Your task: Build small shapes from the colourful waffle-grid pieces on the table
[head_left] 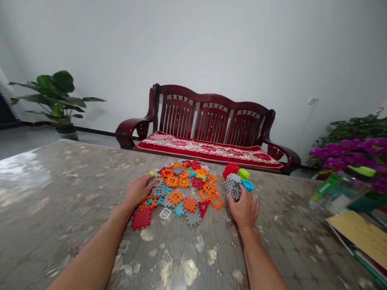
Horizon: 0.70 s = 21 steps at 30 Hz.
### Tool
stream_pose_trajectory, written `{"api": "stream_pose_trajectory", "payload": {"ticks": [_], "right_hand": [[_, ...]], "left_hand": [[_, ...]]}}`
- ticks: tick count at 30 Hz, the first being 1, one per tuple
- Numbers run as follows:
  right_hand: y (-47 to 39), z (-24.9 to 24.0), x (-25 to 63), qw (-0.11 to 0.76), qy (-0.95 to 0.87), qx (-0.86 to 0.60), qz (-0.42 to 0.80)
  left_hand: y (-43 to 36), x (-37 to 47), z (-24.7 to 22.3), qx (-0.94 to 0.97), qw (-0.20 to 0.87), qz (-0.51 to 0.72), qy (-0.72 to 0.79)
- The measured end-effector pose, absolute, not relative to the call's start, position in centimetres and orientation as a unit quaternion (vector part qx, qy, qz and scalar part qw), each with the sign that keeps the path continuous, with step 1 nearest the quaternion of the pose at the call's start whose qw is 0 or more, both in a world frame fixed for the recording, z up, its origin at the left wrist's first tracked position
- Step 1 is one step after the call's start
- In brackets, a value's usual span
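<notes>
A loose pile of interlocking plastic building tiles point(190, 204) in orange, red, grey, blue and green lies on the table. My left hand point(139, 191) rests at the pile's left edge, fingers apart, beside a grey window-frame tile point(157, 182). To the right of the pile, my right hand point(245, 205) has its thumb and fingers around a grey tile point(232, 191) on top of a grey group. Behind that group sit red tiles point(231, 170), green tiles point(243, 174) and blue tiles point(248, 185). A small white window piece point(165, 213) lies at the pile's front.
The table point(169, 257) has a patterned, shiny cover. Papers point(359, 233) and a clear bottle with a green lid point(353, 185) stand at the right, near purple flowers point(353, 157). Beyond the table is a wooden bench point(211, 117); a potted plant point(60, 100) stands left.
</notes>
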State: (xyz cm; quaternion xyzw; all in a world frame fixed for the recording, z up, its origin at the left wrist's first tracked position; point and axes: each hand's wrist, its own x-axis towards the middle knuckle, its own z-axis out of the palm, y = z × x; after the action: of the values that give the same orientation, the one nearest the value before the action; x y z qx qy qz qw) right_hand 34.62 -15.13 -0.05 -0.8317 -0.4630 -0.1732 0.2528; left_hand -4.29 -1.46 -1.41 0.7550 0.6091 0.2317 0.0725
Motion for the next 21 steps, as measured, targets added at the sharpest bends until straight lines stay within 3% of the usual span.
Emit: {"api": "stream_pose_trajectory", "payload": {"ticks": [10,21], "right_hand": [[-15.4,-0.2,33.1,0.339,-0.575,-0.710,-0.224],[-14.4,-0.4,29.5,0.283,-0.687,-0.650,-0.160]], "left_hand": [[-1.3,-4.4,-1.6,0.757,0.080,0.230,0.606],[-1.8,-4.0,-0.9,0.755,0.078,0.236,0.607]]}}
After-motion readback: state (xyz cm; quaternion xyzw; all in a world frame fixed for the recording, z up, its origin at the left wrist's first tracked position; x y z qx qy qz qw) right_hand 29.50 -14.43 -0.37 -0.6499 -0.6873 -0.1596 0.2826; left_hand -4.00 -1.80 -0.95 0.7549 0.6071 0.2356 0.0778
